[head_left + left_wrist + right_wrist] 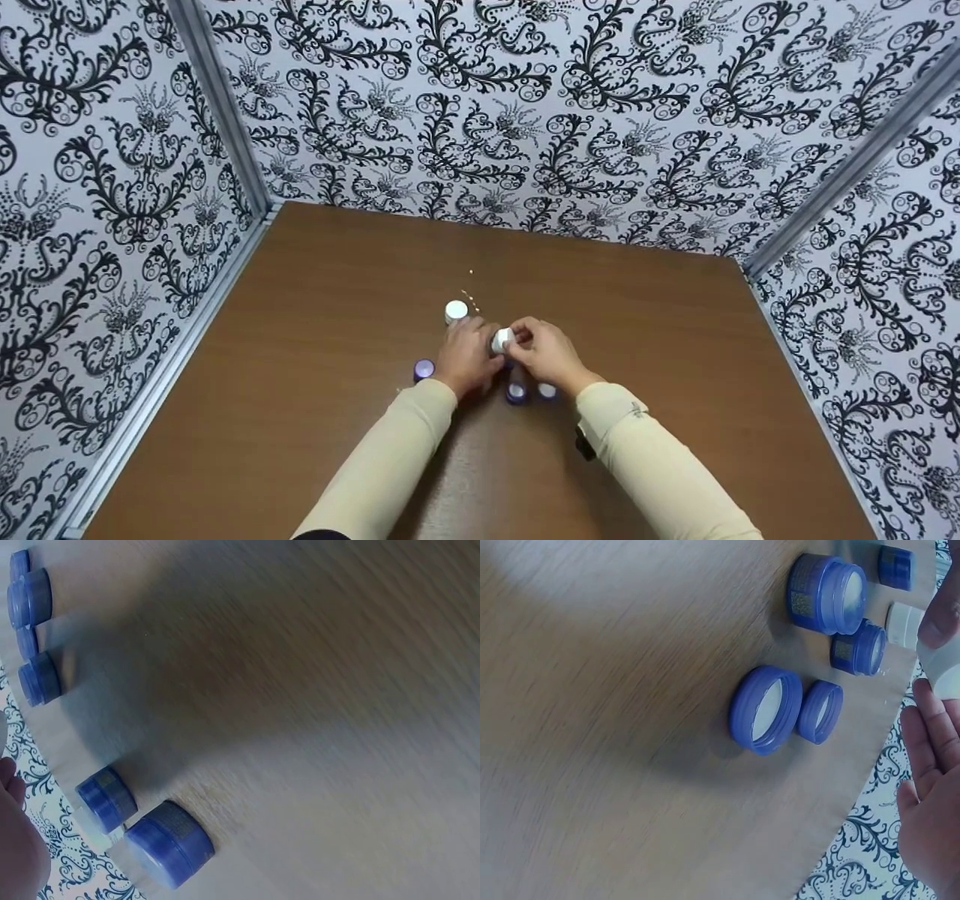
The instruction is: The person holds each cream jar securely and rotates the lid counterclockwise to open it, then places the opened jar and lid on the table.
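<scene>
Between the two hands, a small white container is held up over the table in the head view. My left hand grips it from the left, its thumb pressed on the white side in the right wrist view. From the right, my right hand pinches it with thumb and fingertips. Below the hands stand two blue-purple jars without lids, a larger jar and a smaller jar, their threaded necks showing. Beside them a large purple lid and a small purple lid show their pale insides.
A second white container stands just beyond my left hand. Left of that hand is a lidded purple jar; the left wrist view shows a smaller blue jar near it. Small pale bits lie on the brown table. Patterned walls enclose it.
</scene>
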{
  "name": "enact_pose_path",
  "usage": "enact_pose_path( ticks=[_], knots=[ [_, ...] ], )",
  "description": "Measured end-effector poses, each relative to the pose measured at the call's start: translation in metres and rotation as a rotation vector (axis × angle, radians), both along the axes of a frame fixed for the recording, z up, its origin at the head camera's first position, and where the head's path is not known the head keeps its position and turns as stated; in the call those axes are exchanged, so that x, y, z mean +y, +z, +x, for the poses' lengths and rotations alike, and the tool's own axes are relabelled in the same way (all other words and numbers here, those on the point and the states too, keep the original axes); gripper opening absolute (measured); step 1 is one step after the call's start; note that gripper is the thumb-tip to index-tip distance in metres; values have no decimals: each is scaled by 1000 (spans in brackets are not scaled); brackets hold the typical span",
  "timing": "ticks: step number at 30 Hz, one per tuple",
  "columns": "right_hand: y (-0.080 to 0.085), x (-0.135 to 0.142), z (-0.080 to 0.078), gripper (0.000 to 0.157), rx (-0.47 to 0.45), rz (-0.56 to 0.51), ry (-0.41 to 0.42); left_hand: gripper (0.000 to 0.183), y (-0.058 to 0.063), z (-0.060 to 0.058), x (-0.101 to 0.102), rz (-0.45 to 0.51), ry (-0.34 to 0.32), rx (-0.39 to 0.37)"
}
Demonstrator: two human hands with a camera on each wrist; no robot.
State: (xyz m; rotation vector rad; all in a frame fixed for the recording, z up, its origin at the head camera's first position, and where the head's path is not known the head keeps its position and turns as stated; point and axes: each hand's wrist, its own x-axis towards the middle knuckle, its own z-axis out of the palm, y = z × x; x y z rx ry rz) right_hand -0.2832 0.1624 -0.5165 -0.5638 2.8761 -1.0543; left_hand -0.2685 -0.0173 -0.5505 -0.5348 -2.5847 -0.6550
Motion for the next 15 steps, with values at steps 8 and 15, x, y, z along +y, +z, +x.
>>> enact_pose_path(
  ticks=[8, 15],
  knots=[
    [-2, 1, 0, 25, 22, -1, 36, 40, 3, 1, -2, -28, -19, 14],
    [-3, -1, -2, 29, 47, 20, 50, 41, 3, 0, -4, -53, -9, 44]
  ],
)
